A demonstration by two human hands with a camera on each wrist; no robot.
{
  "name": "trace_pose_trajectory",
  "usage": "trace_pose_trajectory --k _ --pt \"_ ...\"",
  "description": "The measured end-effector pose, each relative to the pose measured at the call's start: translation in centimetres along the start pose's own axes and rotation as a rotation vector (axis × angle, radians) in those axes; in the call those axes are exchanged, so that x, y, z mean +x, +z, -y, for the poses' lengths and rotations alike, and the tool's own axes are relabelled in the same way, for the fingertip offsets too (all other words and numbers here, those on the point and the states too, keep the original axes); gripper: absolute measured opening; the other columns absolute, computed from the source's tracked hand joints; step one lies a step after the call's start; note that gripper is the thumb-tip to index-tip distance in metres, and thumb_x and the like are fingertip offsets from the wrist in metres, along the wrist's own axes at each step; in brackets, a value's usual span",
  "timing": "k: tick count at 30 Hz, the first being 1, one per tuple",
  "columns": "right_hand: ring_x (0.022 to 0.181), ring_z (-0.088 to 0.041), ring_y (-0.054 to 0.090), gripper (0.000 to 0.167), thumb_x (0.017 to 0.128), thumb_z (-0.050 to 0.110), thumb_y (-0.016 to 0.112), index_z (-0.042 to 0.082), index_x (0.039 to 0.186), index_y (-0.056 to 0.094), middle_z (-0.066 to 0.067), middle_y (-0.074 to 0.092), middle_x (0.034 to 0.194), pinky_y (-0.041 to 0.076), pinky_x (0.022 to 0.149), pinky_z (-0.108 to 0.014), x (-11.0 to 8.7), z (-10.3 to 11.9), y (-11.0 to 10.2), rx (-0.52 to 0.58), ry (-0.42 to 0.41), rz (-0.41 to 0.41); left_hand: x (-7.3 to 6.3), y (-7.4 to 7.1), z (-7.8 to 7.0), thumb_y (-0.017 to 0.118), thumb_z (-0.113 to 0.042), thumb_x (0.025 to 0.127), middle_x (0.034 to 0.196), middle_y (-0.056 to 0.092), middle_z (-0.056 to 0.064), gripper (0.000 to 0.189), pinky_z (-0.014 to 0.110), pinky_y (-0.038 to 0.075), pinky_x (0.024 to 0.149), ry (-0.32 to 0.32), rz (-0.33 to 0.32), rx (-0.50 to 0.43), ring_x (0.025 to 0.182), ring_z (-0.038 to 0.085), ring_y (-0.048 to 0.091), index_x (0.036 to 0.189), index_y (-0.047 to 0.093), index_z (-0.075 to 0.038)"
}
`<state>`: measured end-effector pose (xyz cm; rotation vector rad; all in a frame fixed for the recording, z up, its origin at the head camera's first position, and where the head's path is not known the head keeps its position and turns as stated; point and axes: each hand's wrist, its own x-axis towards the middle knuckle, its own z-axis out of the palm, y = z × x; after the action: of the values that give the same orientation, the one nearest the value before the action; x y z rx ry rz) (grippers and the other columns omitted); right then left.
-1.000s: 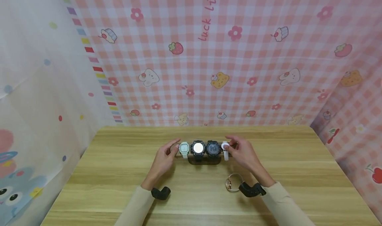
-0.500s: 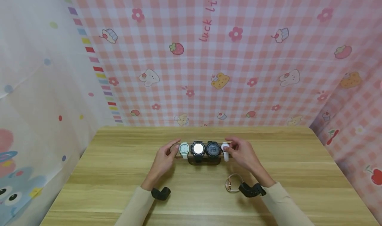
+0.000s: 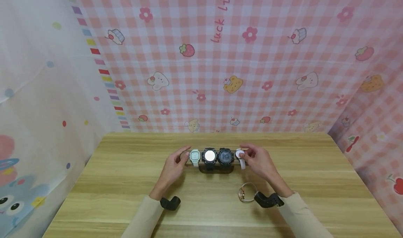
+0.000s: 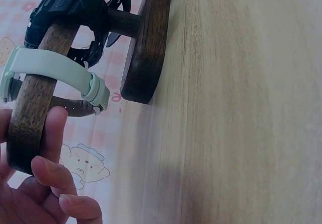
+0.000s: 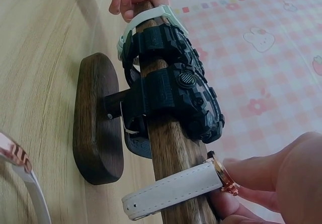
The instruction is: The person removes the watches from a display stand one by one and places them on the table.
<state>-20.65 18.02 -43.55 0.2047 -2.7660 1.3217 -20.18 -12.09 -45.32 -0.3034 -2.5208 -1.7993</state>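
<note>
A dark wooden watch stand (image 5: 95, 123) has a crossbar carrying several watches. My left hand (image 3: 173, 164) holds the left end of the crossbar (image 4: 31, 108), fingers around its tip. Beside those fingers hangs a mint-green watch (image 3: 195, 156). To its right are a black watch with a bright, glare-white face (image 3: 210, 156) and another black digital watch (image 3: 225, 157). My right hand (image 3: 260, 164) pinches the case of a white-strapped watch (image 5: 171, 191) with a rose-gold rim, near the bar's right end. Its strap lies across the bar, the free end hanging down.
A rose-gold watch with a pale strap (image 3: 241, 194) lies on its side on the wooden table (image 3: 207, 210), close to the right wrist's black camera mount (image 3: 268, 200). Pink checked cloth (image 3: 201, 66) hangs behind the table's back edge.
My right hand and the white-strapped watch have shifted slightly right, leaving a wider gap from the black digital watch. My left hand, the stand and the other watches stay put.
</note>
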Motion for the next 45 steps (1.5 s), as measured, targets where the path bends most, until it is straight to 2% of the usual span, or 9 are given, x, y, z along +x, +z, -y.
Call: trace_pose_trajectory --k 1,8,10,17,24,29,34,40,45 --pt "0.066 -0.016 0.053 0.032 0.092 0.008 0.068 0.0 0.123 0.066 -0.008 0.067 0.083 0.041 0.054 -0.026 -0.1 0.0 -0.1 0.0 0.004 0.0 0.0 0.0 0.0 0.053 -0.013 0.103 0.127 0.063 0.018 0.035 0.029 0.052 0.071 -0.001 -0.002 0.004 0.094 0.034 0.062 0.136 0.059 -0.002" --pt "0.069 -0.018 0.053 0.035 0.093 0.007 0.066 0.002 0.128 0.064 -0.009 0.067 0.087 0.041 0.055 -0.027 -0.3 -0.5 -0.6 0.007 0.04 -0.003 -0.1 0.0 0.0 0.053 -0.013 0.103 0.125 0.064 0.017 0.034 0.03 0.052 0.071 -0.008 0.002 -0.002 0.093 0.034 0.061 0.136 0.059 -0.003" --pt "0.069 -0.017 0.052 0.034 0.093 0.007 0.066 0.003 0.127 0.064 -0.009 0.067 0.087 0.04 0.055 -0.027 -0.4 -0.6 -0.8 0.005 0.041 -0.012 -0.1 0.0 0.1 0.053 -0.012 0.103 0.125 0.064 0.018 0.034 0.025 0.05 0.069 -0.006 0.002 -0.005 0.093 0.036 0.061 0.136 0.059 -0.003" --pt "0.066 -0.015 0.049 0.032 0.094 0.006 0.066 0.0 0.125 0.065 -0.011 0.068 0.086 0.038 0.052 -0.026 -0.7 -1.0 -1.3 0.009 0.025 -0.038 -0.2 0.1 0.0 0.053 -0.013 0.103 0.129 0.062 0.019 0.034 0.022 0.046 0.069 -0.019 -0.01 -0.006 0.097 0.039 0.06 0.135 0.06 -0.004" --pt "0.067 -0.016 0.05 0.032 0.093 0.007 0.066 0.002 0.124 0.066 -0.011 0.068 0.087 0.039 0.053 -0.026 -0.7 -1.3 -1.4 0.011 0.045 -0.04 -0.2 0.1 0.0 0.053 -0.014 0.103 0.132 0.061 0.02 0.034 0.021 0.045 0.07 -0.018 -0.008 0.009 0.099 0.039 0.06 0.135 0.06 -0.003" --pt "0.07 -0.018 0.051 0.033 0.094 0.008 0.065 0.003 0.126 0.065 -0.011 0.067 0.09 0.04 0.054 -0.026 -0.9 -1.6 -1.7 0.005 0.058 -0.039 -0.1 0.3 0.3 0.054 -0.013 0.103 0.133 0.06 0.021 0.034 0.022 0.045 0.07 -0.007 -0.025 0.005 0.096 0.034 0.06 0.134 0.06 -0.003" --pt "0.07 -0.017 0.051 0.033 0.095 0.009 0.064 0.002 0.127 0.064 -0.012 0.067 0.093 0.04 0.053 -0.026 -1.3 -1.6 -2.1 -0.002 0.061 -0.037 0.0 0.6 0.6 0.055 -0.012 0.102 0.13 0.063 0.018 0.033 0.032 0.053 0.073 -0.01 -0.047 -0.01 0.092 0.025 0.062 0.133 0.061 -0.003" --pt "0.067 -0.016 0.051 0.032 0.095 0.009 0.064 0.002 0.126 0.065 -0.011 0.066 0.091 0.04 0.052 -0.025 -1.9 -0.9 -2.8 -0.015 0.042 -0.051 0.0 0.5 0.3 0.054 -0.011 0.102 0.133 0.061 0.016 0.033 0.022 0.046 0.07 -0.006 -0.05 -0.005 0.096 0.032 0.06 0.133 0.061 -0.002" --pt "0.065 -0.014 0.05 0.03 0.095 0.009 0.065 0.0 0.123 0.066 -0.008 0.065 0.086 0.04 0.053 -0.025 -2.4 -0.5 -3.1 -0.032 0.004 -0.055 -0.1 0.3 0.0 0.053 -0.01 0.103 0.136 0.059 0.018 0.034 0.021 0.043 0.068 0.011 -0.036 0.015 0.092 0.026 0.057 0.134 0.059 0.001"
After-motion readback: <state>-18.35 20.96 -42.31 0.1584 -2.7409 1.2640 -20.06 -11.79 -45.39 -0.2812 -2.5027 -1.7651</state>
